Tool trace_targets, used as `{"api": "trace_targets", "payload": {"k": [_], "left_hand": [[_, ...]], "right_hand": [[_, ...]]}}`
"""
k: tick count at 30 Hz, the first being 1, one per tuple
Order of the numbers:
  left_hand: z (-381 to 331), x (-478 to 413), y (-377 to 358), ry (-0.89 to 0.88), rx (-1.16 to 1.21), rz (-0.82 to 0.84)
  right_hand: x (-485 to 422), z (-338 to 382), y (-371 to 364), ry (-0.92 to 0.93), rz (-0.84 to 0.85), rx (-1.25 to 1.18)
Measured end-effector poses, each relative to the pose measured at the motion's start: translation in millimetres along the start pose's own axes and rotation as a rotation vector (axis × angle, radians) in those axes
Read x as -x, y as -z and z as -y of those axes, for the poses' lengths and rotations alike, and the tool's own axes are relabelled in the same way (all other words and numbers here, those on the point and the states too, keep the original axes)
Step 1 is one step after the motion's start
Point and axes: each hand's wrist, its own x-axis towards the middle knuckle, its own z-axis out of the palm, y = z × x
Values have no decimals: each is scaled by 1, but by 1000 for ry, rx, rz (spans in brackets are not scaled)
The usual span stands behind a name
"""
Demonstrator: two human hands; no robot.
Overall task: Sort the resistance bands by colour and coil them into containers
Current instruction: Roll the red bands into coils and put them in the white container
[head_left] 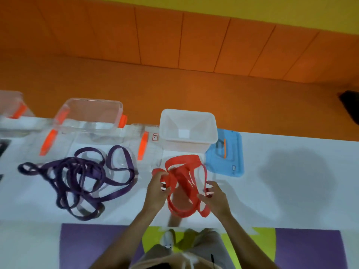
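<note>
Both our hands work the red resistance bands [180, 177] over the white table [291, 191]. Our left hand [155, 191] pinches a fold of them between thumb and fingers, and our right hand [217, 200] curls its fingers round several loops. The bundle is just in front of the white container [186, 145], beside a blue lid [235, 152]. The purple bands [97, 172] lie tangled to the left, near a clear container [91, 100].
</note>
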Motion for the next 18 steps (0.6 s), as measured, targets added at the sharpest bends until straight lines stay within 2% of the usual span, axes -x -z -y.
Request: {"api": "trace_targets", "payload": {"k": [4,7,10,13,15,18], "left_hand": [[26,1,-1,86,-166,27],[35,3,5,207,-328,29],[35,8,13,225,-574,3],[32,9,20,280,-800,82],[28,7,20,313,-918,133],[18,1,12,247,-1054,210]], "right_hand": [[-3,-17,-9,-79,129,74],[-3,-22,-11,-145,133,102],[-10,-26,-9,-121,103,208],[-21,-24,-6,-109,48,309],[-28,-20,-5,-164,-11,221],[-42,-11,-8,-193,-85,154]]}}
